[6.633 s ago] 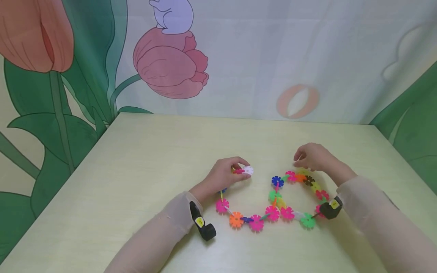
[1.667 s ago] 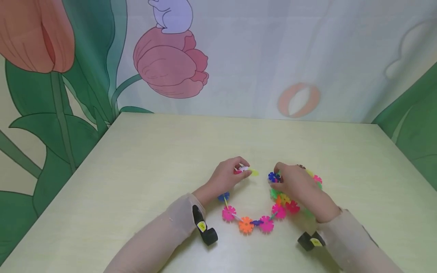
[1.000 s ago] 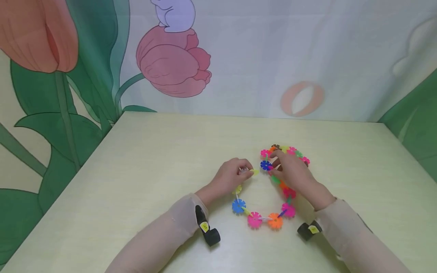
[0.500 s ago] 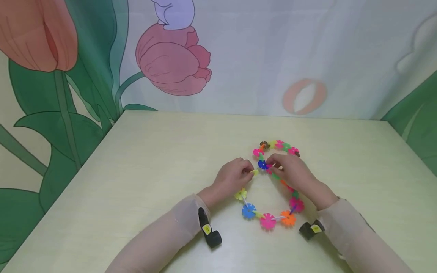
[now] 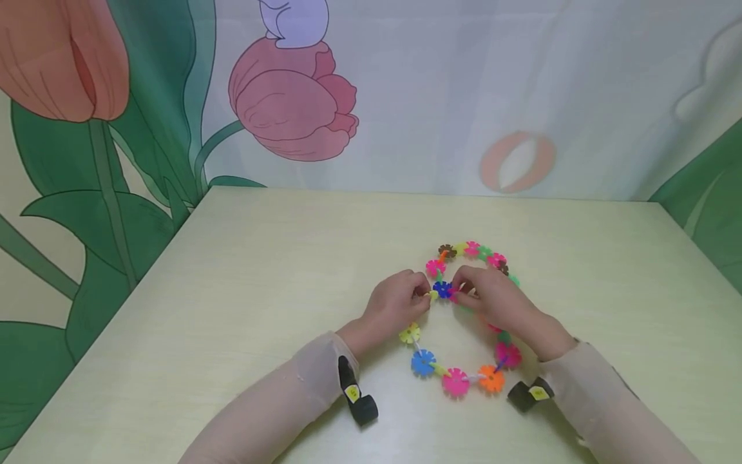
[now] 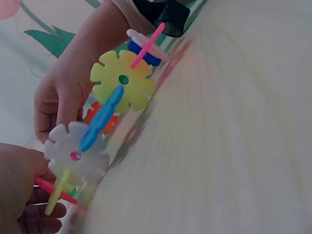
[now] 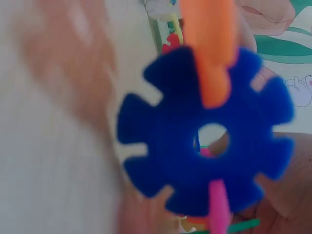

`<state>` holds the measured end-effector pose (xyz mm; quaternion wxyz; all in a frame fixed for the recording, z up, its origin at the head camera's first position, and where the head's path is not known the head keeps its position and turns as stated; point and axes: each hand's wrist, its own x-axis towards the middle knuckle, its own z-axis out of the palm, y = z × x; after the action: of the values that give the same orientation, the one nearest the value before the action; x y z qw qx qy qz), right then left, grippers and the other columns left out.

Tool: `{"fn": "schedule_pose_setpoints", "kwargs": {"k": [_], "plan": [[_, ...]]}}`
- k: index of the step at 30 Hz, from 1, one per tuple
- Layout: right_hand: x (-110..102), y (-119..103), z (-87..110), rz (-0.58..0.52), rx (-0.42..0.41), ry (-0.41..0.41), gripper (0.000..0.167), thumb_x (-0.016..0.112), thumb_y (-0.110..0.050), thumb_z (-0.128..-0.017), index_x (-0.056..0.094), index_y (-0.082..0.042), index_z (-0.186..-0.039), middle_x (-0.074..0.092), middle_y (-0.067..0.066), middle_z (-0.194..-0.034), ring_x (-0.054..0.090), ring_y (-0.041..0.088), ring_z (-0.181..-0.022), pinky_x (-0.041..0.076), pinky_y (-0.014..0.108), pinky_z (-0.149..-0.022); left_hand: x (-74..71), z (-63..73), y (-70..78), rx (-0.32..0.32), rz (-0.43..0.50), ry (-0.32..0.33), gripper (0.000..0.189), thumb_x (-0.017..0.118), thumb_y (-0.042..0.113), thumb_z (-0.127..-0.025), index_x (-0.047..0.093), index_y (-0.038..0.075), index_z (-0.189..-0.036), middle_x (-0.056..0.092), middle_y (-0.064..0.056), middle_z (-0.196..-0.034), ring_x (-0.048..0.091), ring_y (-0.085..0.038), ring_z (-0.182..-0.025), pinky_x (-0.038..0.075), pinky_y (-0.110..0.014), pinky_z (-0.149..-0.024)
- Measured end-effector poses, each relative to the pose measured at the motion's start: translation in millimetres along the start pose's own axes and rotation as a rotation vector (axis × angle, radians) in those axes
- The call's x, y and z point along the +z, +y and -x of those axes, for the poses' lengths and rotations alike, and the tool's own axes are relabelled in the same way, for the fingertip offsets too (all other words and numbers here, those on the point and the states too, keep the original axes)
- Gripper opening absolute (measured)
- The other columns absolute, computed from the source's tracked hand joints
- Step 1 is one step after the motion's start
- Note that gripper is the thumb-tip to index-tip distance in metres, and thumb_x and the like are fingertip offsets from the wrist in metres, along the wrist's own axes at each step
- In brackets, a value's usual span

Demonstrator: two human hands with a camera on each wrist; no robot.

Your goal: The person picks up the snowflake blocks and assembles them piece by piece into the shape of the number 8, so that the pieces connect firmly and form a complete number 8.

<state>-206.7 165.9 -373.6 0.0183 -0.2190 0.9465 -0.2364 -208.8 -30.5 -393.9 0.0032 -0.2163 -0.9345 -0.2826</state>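
Slotted plastic flower discs are joined edge to edge into a colourful chain [image 5: 456,383], lying on the table in two loops. In the head view my left hand [image 5: 397,304] pinches a yellow disc [image 5: 433,295] at the chain's left end. My right hand [image 5: 495,296] pinches a pink disc [image 5: 453,294] beside a dark blue disc [image 5: 443,289]. Yellow and dark blue discs meet or nearly meet between the hands; whether they interlock I cannot tell. The left wrist view shows a white disc [image 6: 78,153] by the left fingers. A blue disc [image 7: 165,126] fills much of the right wrist view.
The far loop, with a brown disc [image 5: 447,251], lies behind the right hand. Black wrist straps [image 5: 361,403] sit on both sleeves. The pale table [image 5: 278,258] ends at a printed curtain [image 5: 417,96] behind.
My right hand has moved from the far right to grip the chain by the dark blue disc and bring it left to the yellow disc. The far loop has shifted left; the left hand barely moved.
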Motion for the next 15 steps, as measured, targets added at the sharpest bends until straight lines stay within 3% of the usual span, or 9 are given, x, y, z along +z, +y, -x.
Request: {"fn": "schedule_pose_setpoints", "kwargs": {"k": [3,7,11,15], "plan": [[3.4,-3.5,-0.4,0.013,0.032,0.016,0.018,0.072,-0.021,-0.086,0.063,-0.009,-0.095,0.071,0.004,-0.090,0.067,0.022,-0.085,0.054,0.037,-0.075,0.3,0.2,0.9,-0.006,-0.005,-0.009,0.005,0.066,0.016,-0.088,0.067,0.012,-0.091,0.060,0.001,-0.081,0.049,-0.009,-0.071,0.039,-0.017,-0.062],[11.0,-7.1,-3.1,0.084,0.047,0.039,0.034,0.074,-0.028,-0.084,0.064,-0.006,-0.109,0.070,0.006,-0.093,0.064,0.020,-0.084,0.053,0.036,-0.074,0.4,0.3,1.8,-0.015,-0.010,-0.017,0.006,0.066,0.017,-0.088,0.066,0.012,-0.092,0.062,0.001,-0.083,0.051,-0.010,-0.072,0.040,-0.018,-0.063],[15.4,-7.2,-4.4,0.157,0.048,0.050,0.039,0.073,-0.022,-0.085,0.064,-0.003,-0.117,0.071,0.010,-0.105,0.065,0.026,-0.093,0.054,0.040,-0.083,-0.1,0.9,2.2,-0.005,-0.034,-0.009,0.005,0.066,0.016,-0.087,0.066,0.013,-0.090,0.063,0.000,-0.084,0.052,-0.010,-0.072,0.041,-0.018,-0.063],[14.6,-5.1,-2.6,0.149,0.068,0.050,0.038,0.072,-0.015,-0.085,0.064,-0.004,-0.120,0.069,0.013,-0.116,0.064,0.031,-0.107,0.051,0.046,-0.092,-1.5,1.1,3.2,0.000,-0.049,-0.005,0.004,0.065,0.016,-0.087,0.066,0.014,-0.090,0.063,0.001,-0.083,0.052,-0.010,-0.071,0.041,-0.019,-0.061]]}}
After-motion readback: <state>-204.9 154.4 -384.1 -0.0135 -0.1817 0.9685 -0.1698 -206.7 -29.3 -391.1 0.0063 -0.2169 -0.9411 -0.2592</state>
